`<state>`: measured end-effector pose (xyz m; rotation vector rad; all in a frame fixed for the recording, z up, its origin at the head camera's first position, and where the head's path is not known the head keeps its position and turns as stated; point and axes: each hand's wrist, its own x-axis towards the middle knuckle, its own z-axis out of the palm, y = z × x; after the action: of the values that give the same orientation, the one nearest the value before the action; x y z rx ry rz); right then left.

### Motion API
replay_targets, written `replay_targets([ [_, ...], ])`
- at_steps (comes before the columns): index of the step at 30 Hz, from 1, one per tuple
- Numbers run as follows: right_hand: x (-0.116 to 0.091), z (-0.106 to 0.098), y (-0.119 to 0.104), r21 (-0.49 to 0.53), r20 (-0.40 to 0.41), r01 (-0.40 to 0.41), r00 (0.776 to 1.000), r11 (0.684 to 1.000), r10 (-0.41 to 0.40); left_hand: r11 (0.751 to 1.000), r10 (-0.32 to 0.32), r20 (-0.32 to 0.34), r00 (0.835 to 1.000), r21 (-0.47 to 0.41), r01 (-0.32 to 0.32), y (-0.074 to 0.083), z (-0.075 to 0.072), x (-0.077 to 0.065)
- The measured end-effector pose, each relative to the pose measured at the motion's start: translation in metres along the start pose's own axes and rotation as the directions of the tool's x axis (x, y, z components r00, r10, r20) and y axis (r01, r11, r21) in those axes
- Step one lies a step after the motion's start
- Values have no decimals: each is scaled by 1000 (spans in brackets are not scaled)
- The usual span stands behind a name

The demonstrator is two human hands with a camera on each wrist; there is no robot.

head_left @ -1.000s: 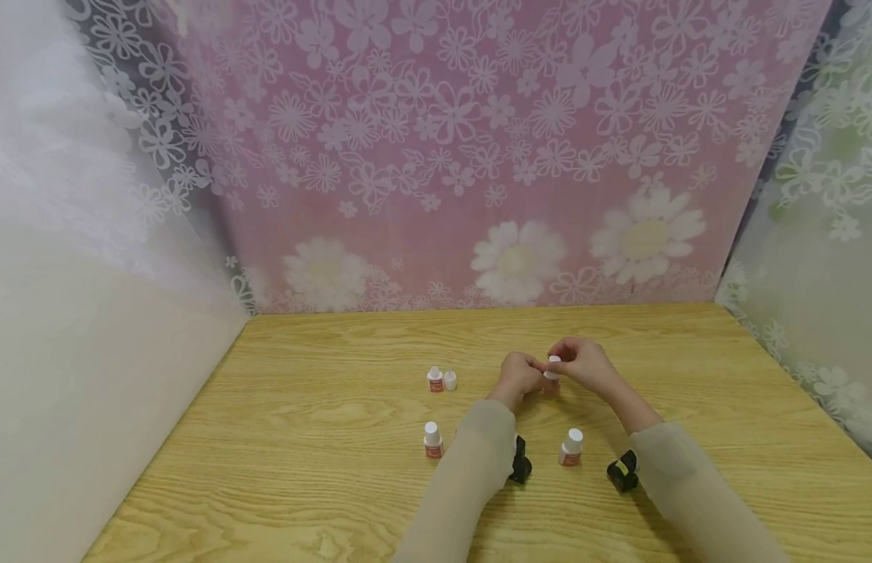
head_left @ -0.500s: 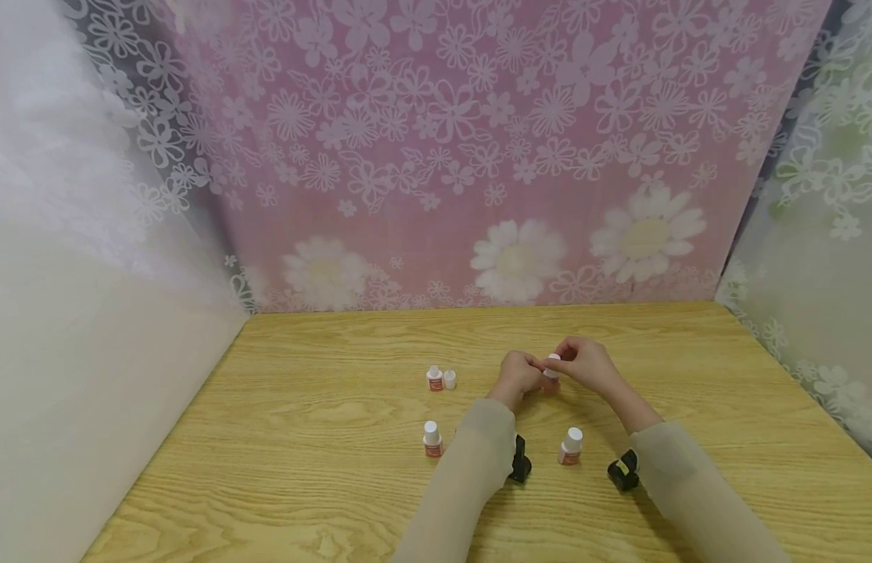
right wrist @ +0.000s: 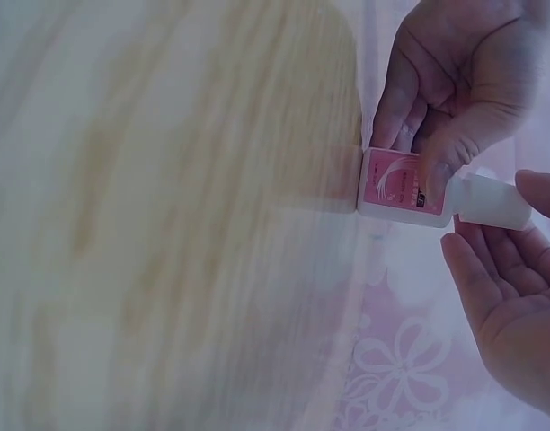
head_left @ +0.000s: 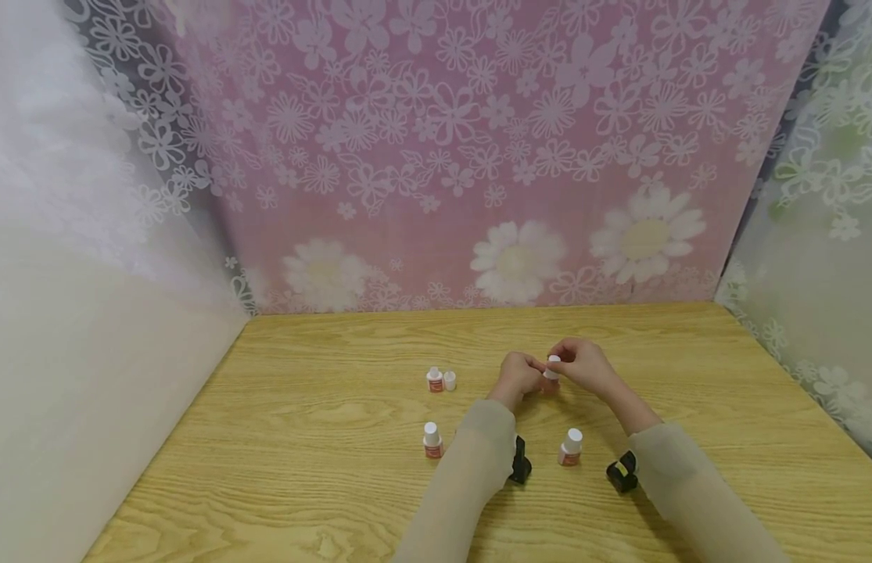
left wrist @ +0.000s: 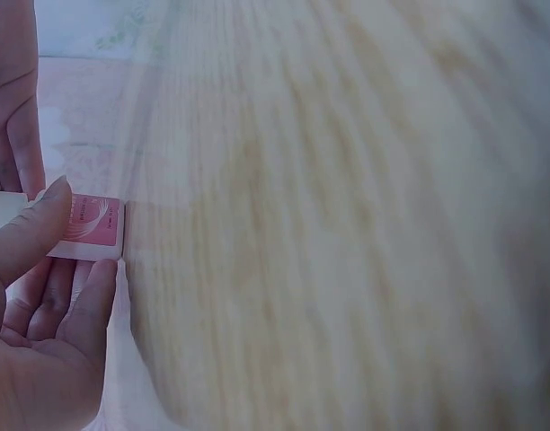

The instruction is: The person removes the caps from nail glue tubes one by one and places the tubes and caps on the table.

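At the right of the head view, a small white bottle point(head_left: 551, 378) with a red label stands upright between both hands. My left hand point(head_left: 518, 374) holds its body, the thumb lying across the pinkish-red label point(left wrist: 97, 222) in the left wrist view. From the other side my right hand point(head_left: 585, 364) pinches the white cap point(right wrist: 495, 202), which sits over the bottle's neck in the right wrist view. The bottle's base is right at the wooden tabletop point(head_left: 302, 485).
An uncapped bottle point(head_left: 435, 381) stands left of the hands, a loose white cap point(head_left: 450, 381) beside it. Closer in are two capped bottles, one by the left sleeve point(head_left: 432, 442) and another point(head_left: 571, 448) between the forearms. A pink flowered cloth point(head_left: 421, 156) hangs behind the table.
The right thumb and fingers have shifted slightly on the cap, leftward and then back. My left hand and the other bottles stay in place.
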<state>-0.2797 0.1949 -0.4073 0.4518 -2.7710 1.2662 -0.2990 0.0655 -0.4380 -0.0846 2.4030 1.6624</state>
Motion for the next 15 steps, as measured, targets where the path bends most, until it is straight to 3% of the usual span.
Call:
replay_targets([
  [7, 1, 1, 0, 18, 18, -17, 1000, 1000, 17, 1000, 0, 3, 1000, -7, 0, 0, 0, -1],
  [15, 0, 0, 0, -59, -24, -73, 997, 996, 71, 1000, 10, -11, 1000, 5, -10, -1, 1, 2],
])
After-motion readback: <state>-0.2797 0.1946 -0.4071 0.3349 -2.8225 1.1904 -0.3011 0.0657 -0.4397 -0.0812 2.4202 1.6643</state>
